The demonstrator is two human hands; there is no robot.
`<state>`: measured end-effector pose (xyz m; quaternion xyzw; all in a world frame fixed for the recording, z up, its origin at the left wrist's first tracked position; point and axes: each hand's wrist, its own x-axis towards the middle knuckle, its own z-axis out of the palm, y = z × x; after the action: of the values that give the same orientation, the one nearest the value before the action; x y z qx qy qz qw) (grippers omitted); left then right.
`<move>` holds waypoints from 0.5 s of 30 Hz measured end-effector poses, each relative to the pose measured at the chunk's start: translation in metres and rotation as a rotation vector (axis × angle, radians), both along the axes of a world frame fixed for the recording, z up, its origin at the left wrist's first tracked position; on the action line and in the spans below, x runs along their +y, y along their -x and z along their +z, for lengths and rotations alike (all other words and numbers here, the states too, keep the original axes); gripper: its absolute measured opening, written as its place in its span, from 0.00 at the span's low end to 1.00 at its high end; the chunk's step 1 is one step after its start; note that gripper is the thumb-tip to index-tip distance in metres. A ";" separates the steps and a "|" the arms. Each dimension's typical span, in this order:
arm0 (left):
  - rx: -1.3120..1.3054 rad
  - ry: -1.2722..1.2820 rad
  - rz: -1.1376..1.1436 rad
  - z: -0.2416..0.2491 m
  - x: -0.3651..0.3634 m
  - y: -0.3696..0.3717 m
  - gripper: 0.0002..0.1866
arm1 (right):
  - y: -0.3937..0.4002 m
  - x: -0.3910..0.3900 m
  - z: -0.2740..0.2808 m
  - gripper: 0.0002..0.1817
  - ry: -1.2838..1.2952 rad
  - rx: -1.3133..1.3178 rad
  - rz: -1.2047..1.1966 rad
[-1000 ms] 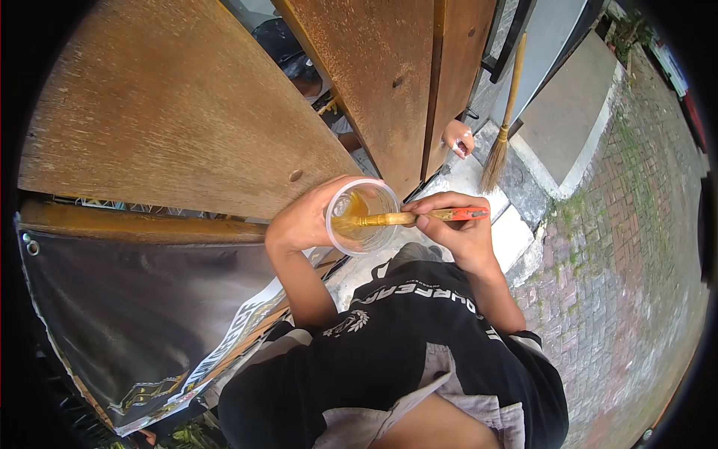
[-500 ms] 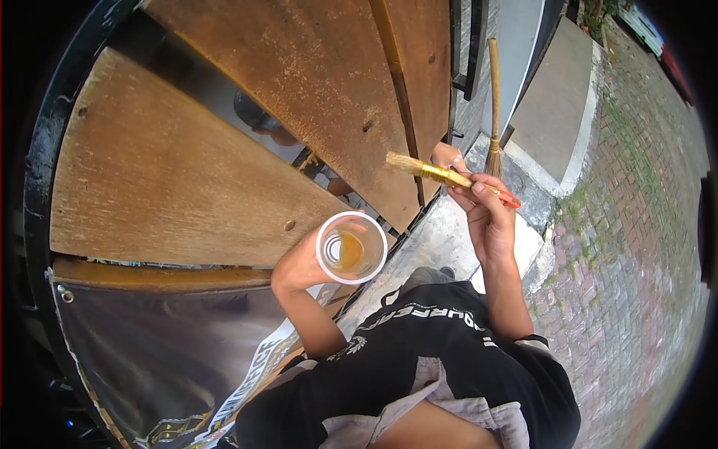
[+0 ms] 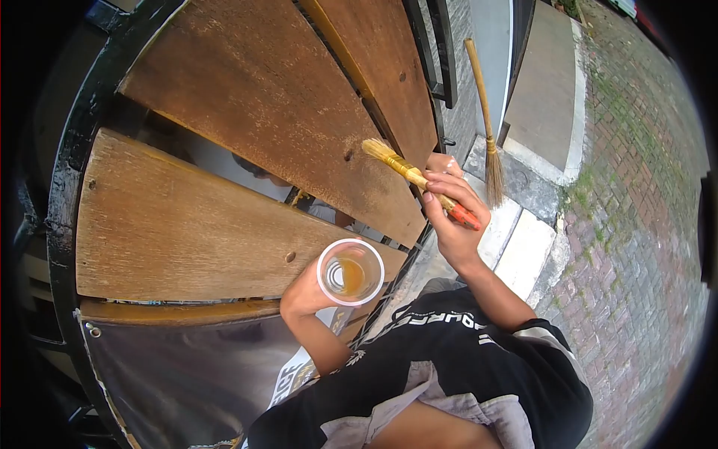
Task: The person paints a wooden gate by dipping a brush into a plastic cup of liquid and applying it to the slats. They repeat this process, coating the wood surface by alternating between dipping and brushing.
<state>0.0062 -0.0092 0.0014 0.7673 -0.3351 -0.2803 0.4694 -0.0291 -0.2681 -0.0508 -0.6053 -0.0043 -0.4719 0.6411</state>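
Note:
My left hand (image 3: 302, 290) is wrapped round a clear plastic cup (image 3: 368, 258), with a little amber liquid at its bottom. The cup is in front of the lower wooden plank (image 3: 179, 224), and most of the fingers are hidden behind it. In my right hand (image 3: 462, 228) is a paintbrush (image 3: 407, 172), gripped by its handle, which has a red end. Its pale bristles point up and left, overlapping the weathered upper plank (image 3: 254, 90) in this view.
A black metal frame (image 3: 69, 179) borders the planks. Through the gaps, parts of another person (image 3: 258, 170) show. A dark banner (image 3: 187, 374) hangs below. A straw broom (image 3: 493, 172) leans by the wall, with brick paving (image 3: 621, 277) to the right.
My right hand and the paintbrush have moved left and slightly down, toward the planks. The cup sits slightly lower in view. The whole view has shifted, with the planks lower and turned.

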 end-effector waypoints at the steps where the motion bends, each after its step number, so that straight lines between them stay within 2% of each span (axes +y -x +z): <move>1: -0.012 0.002 -0.002 0.000 0.001 0.000 0.49 | -0.001 0.000 0.003 0.10 0.116 -0.024 -0.054; 6: 0.006 -0.010 -0.005 -0.001 0.002 0.000 0.48 | -0.010 0.005 0.009 0.11 0.263 -0.104 -0.085; 15: 0.048 -0.018 0.010 0.000 0.002 0.001 0.48 | -0.009 0.008 0.008 0.11 0.257 -0.079 -0.043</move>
<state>0.0054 -0.0073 0.0016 0.7664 -0.3173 -0.2990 0.4717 -0.0198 -0.2599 -0.0433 -0.6631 -0.0771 -0.5046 0.5475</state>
